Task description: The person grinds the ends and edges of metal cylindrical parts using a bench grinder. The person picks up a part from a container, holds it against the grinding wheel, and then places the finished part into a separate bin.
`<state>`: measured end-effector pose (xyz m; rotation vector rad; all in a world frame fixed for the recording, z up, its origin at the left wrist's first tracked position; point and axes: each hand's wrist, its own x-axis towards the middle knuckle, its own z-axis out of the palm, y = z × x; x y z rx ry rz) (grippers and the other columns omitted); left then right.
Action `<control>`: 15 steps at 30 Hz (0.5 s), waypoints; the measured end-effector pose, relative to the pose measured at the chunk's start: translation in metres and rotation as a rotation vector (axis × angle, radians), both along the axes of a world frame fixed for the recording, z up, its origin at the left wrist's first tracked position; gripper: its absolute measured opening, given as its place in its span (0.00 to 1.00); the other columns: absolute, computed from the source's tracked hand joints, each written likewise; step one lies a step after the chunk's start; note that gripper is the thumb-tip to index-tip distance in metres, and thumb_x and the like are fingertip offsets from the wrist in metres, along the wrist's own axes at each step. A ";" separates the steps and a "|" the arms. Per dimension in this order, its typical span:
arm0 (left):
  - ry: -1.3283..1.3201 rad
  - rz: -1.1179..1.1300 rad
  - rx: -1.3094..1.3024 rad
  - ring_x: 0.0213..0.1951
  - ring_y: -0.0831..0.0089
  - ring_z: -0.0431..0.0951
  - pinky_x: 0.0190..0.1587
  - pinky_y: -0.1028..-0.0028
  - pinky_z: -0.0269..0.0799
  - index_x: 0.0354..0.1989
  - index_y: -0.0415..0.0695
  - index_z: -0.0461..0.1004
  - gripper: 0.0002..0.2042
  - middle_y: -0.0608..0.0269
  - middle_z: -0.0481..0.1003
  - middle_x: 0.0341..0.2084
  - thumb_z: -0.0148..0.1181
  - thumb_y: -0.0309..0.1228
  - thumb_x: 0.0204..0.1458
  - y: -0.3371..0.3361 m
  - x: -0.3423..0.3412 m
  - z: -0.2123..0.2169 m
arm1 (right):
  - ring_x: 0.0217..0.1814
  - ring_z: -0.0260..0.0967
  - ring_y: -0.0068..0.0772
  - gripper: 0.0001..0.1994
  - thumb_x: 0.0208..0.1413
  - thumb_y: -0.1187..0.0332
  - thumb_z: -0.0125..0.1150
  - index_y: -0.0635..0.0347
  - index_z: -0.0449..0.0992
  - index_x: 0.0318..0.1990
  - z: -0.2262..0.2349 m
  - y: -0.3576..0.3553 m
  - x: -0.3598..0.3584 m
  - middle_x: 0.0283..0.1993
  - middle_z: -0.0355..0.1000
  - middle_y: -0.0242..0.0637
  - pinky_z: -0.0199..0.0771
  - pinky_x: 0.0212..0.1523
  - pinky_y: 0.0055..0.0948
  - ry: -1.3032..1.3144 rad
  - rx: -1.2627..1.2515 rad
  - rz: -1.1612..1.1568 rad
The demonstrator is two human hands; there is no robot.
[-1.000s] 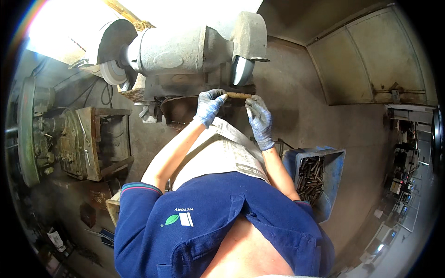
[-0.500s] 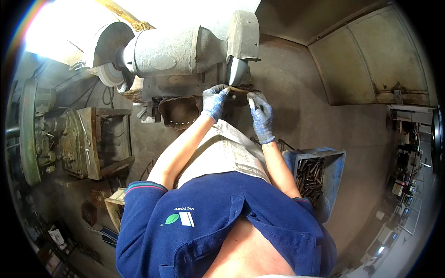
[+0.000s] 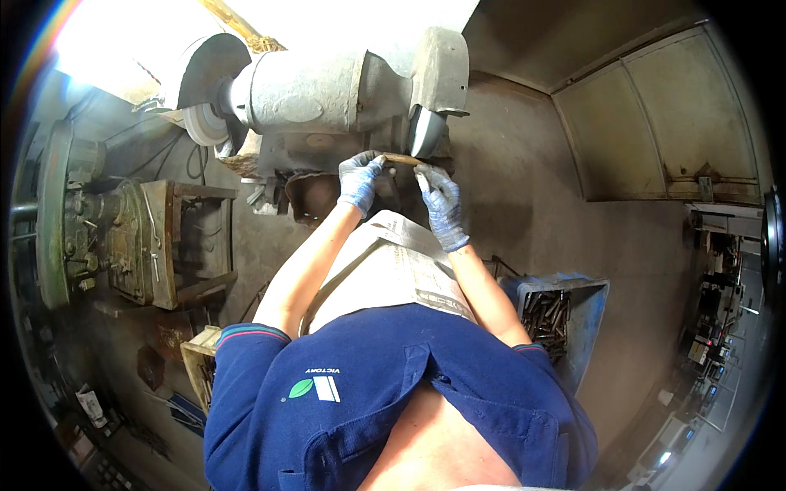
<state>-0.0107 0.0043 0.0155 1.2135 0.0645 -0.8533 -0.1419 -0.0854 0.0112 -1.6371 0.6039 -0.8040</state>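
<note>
Between my gloved hands a short brownish metal rod (image 3: 400,159) lies nearly level, just below the right wheel (image 3: 426,131) of a grey bench grinder (image 3: 299,92). My left hand (image 3: 359,182), in a blue-and-white work glove, pinches the rod's left end. The other end is pinched by my right hand (image 3: 442,206), gloved alike. Whether the rod touches the wheel or sits a little apart, I cannot tell. A light cloth or paper apron (image 3: 385,274) covers my lap below the hands.
To my right stands a blue crate (image 3: 591,327) holding many dark metal rods (image 3: 544,321). A rusty open container (image 3: 313,196) sits under the grinder. The white left wheel (image 3: 205,125) is farther left, and a greenish machine (image 3: 123,237) stands at the left. A metal cabinet (image 3: 655,123) is far right.
Both hands have shifted left relative to the grinder, carrying the rod with them. More of the rod now shows between the fingers. The whole view has moved slightly.
</note>
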 end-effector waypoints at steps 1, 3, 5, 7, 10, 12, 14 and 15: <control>-0.042 -0.035 0.015 0.23 0.76 0.75 0.26 0.78 0.73 0.30 0.34 0.75 0.03 0.60 0.76 0.23 0.55 0.20 0.52 -0.004 -0.002 -0.001 | 0.42 0.70 0.25 0.07 0.51 0.76 0.59 0.65 0.77 0.38 -0.002 -0.003 -0.003 0.39 0.74 0.37 0.69 0.44 0.23 0.023 0.018 -0.002; -0.125 -0.100 0.039 0.22 0.76 0.75 0.26 0.78 0.73 0.30 0.34 0.75 0.03 0.60 0.76 0.23 0.55 0.20 0.52 -0.012 -0.006 -0.006 | 0.44 0.69 0.25 0.08 0.55 0.74 0.55 0.66 0.77 0.40 -0.012 -0.013 -0.015 0.41 0.74 0.37 0.68 0.48 0.24 0.071 0.048 -0.004; -0.133 -0.104 0.046 0.23 0.76 0.75 0.26 0.78 0.74 0.30 0.33 0.75 0.04 0.61 0.76 0.22 0.55 0.20 0.51 -0.023 -0.016 -0.003 | 0.44 0.70 0.25 0.08 0.56 0.72 0.56 0.65 0.77 0.41 -0.020 -0.022 -0.025 0.42 0.74 0.36 0.69 0.48 0.24 0.087 0.056 -0.033; -0.074 -0.094 -0.013 0.23 0.76 0.75 0.26 0.78 0.73 0.30 0.33 0.75 0.04 0.60 0.76 0.23 0.55 0.20 0.51 -0.030 -0.017 -0.017 | 0.44 0.70 0.26 0.09 0.56 0.71 0.56 0.65 0.77 0.41 -0.026 -0.027 -0.030 0.42 0.74 0.36 0.69 0.48 0.24 0.064 0.118 -0.040; -0.046 -0.084 0.046 0.22 0.78 0.74 0.25 0.79 0.70 0.30 0.36 0.76 0.03 0.61 0.77 0.23 0.58 0.23 0.51 -0.026 -0.015 -0.006 | 0.41 0.70 0.25 0.07 0.54 0.73 0.58 0.65 0.77 0.38 -0.020 -0.021 -0.024 0.38 0.75 0.36 0.68 0.45 0.24 0.043 0.083 -0.058; -0.058 -0.061 0.027 0.22 0.77 0.74 0.26 0.78 0.71 0.30 0.33 0.76 0.04 0.60 0.77 0.23 0.56 0.21 0.51 -0.021 -0.008 -0.011 | 0.40 0.70 0.24 0.07 0.52 0.74 0.60 0.65 0.78 0.38 -0.014 -0.013 -0.015 0.37 0.75 0.36 0.69 0.43 0.23 0.012 0.107 -0.047; -0.101 -0.064 0.057 0.22 0.76 0.74 0.26 0.78 0.71 0.31 0.33 0.76 0.04 0.59 0.77 0.24 0.55 0.20 0.51 -0.013 0.000 -0.009 | 0.40 0.71 0.23 0.07 0.51 0.74 0.61 0.65 0.78 0.38 -0.019 -0.007 -0.006 0.37 0.75 0.36 0.69 0.43 0.22 0.004 0.135 -0.044; -0.094 -0.059 0.054 0.22 0.77 0.74 0.26 0.78 0.71 0.31 0.33 0.76 0.04 0.60 0.77 0.24 0.55 0.20 0.51 -0.010 0.002 -0.007 | 0.41 0.71 0.23 0.07 0.51 0.75 0.61 0.65 0.78 0.38 -0.022 -0.005 -0.002 0.38 0.75 0.36 0.69 0.43 0.22 0.001 0.148 -0.043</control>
